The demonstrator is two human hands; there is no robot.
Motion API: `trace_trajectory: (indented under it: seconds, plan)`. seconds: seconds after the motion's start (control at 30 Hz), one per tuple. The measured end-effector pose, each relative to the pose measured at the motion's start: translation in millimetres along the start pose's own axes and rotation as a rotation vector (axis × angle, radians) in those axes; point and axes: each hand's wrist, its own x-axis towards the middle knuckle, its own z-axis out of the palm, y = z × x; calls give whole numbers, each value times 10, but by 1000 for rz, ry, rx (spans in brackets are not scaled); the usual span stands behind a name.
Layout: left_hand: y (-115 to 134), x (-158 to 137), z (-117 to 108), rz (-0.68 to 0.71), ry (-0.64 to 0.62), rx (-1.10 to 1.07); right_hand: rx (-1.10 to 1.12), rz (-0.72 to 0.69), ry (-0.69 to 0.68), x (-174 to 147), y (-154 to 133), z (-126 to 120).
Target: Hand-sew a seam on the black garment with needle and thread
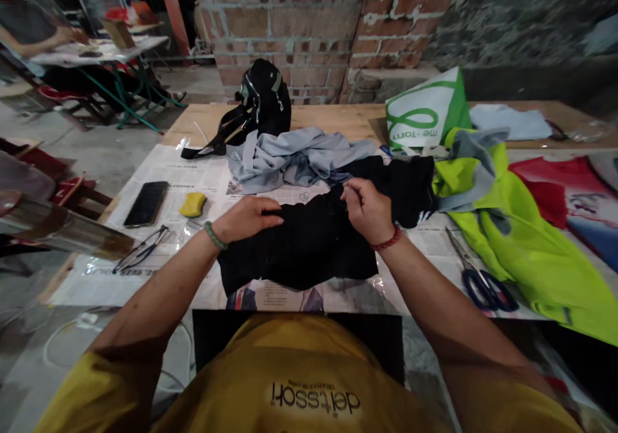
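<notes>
A black cloth [299,246], soft, matte and roughly oblong, is spread on newspaper [188,179] directly in front of the wearer. Its left part is covered by the left hand [248,219], its fingers loosely bent; whether any fabric is pinched there cannot be told. At its upper right, the fabric is gripped by the curled fingertips of the right hand [369,211]. Behind the right hand, a bunched black garment [410,188] with white stripes is crowded close.

Beyond, crumpled grey cloth [299,159] is heaped before a black zipped bag [270,98]. To the right, blue-handled scissors [483,282] are partly hemmed in by a slick neon-yellow garment [531,227]; a green-and-white bag [425,114] is propped behind. To the left are laid a flat phone [146,204] and a yellow sponge [192,205], with the table's left edge partly blocked by a shiny cylinder [62,224]. The bare wood table [328,114] is backed by rough brick [290,27].
</notes>
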Motion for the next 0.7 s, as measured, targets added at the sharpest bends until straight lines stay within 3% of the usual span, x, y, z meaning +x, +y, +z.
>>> trace_trajectory:
  seconds: [0.1, 0.17, 0.33, 0.43, 0.53, 0.7]
  plan:
    - [-1, 135, -225, 49, 163, 53, 31, 4, 106, 256, 25, 18]
    - [-87, 159, -181, 86, 200, 85, 42, -3, 123, 227, 59, 103]
    - [-505, 113, 355, -13, 55, 211, 94, 68, 38, -261, 211, 454]
    - [-635, 67, 585, -76, 3, 258, 103, 145, 19, -473, 259, 554]
    - [-567, 46, 614, -121, 1, 339, 136, 173, 28, -525, 249, 548]
    - [-248, 125, 570, -111, 77, 355, 168, 221, 70, -534, 200, 513]
